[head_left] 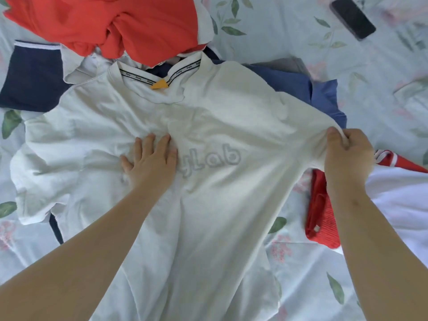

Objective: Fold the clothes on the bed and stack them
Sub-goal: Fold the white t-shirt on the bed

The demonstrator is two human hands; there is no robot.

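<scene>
A white T-shirt (215, 117) with grey lettering lies spread face up on the bed, collar at the far side with a yellow tag. My left hand (150, 161) rests flat on its chest, fingers straight, pressing the cloth down. My right hand (347, 154) pinches the shirt's right sleeve edge and holds it slightly off the bed. The shirt's lower part runs between my forearms toward me.
An orange-red garment (111, 24) is heaped at the far side. A navy piece (30, 77) lies far left, a blue garment (308, 89) under the shirt's right shoulder. A red and white garment (324, 216) is at the right. A black phone (352, 17) lies on the floral sheet (301, 274).
</scene>
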